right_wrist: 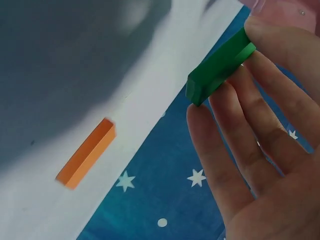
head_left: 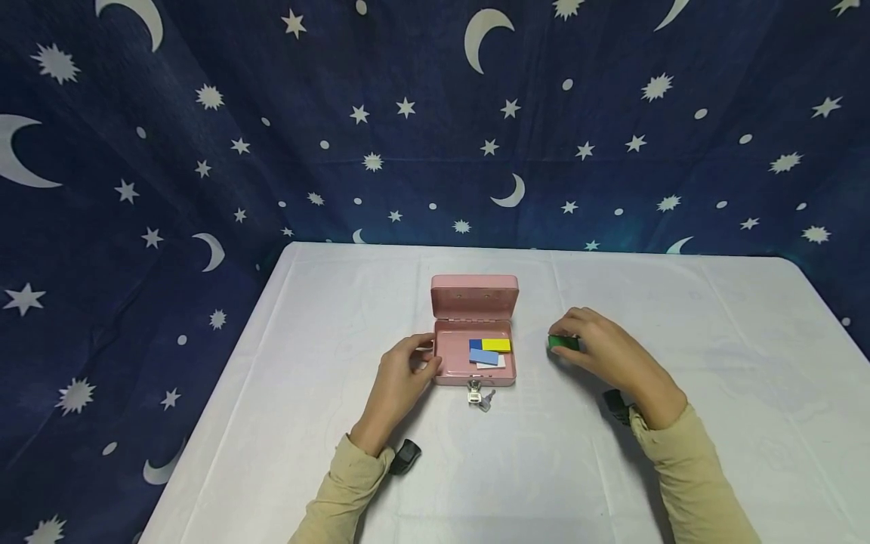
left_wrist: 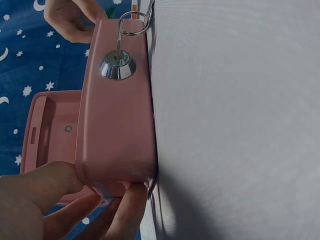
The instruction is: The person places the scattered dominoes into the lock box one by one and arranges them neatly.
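Note:
A pink metal cash box [head_left: 451,353] stands on the white table with its lid [head_left: 474,302] raised. Yellow [head_left: 497,345], dark blue [head_left: 475,344], light blue [head_left: 483,357] and white [head_left: 495,363] blocks lie in its right half. My left hand [head_left: 401,381] grips the box's left end; in the left wrist view thumb and fingers [left_wrist: 131,210] bear against that end. To the right of the box, my right hand [head_left: 608,355] pinches a green block [right_wrist: 220,67] between thumb and fingertips. An orange block [right_wrist: 87,154] rests on the table in the right wrist view; the head view hides it.
A key on a ring [head_left: 486,400] hangs from the lock [left_wrist: 118,66] on the box's front. The white table [head_left: 530,468] ends at the back against a dark blue cloth [head_left: 435,136] with moons and stars. Dark wrist cameras sit at both sleeves.

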Tool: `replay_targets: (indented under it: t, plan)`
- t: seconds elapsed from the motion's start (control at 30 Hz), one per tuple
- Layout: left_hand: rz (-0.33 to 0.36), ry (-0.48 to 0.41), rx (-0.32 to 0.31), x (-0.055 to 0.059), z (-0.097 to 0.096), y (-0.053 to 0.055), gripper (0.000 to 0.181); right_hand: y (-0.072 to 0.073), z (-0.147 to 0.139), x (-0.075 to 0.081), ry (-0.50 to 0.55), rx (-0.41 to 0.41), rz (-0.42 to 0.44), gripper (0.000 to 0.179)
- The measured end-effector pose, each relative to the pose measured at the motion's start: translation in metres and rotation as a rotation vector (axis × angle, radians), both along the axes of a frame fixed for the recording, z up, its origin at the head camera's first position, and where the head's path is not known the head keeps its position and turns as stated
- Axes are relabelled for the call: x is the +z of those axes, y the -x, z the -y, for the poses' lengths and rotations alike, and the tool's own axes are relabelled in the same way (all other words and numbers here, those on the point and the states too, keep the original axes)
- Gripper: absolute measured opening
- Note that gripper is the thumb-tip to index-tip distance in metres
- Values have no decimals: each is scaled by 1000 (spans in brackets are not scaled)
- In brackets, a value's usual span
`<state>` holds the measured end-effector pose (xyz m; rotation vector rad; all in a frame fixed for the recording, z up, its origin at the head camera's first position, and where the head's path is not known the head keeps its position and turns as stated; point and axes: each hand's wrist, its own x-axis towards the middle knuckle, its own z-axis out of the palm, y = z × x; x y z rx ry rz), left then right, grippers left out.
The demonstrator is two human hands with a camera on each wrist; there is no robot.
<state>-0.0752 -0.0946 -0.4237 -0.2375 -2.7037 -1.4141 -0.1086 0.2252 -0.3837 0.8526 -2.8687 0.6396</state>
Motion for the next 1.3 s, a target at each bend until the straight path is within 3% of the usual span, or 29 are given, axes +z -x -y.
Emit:
replay_targets:
  t: [0.83,1.3]
  plan:
    - [-12,8,-6,1,0,1,38,-3,42,10,-2,43,17,22]
    - [14,-10,0,1,0,0,38,-4,60,11,-4,73,19,30]
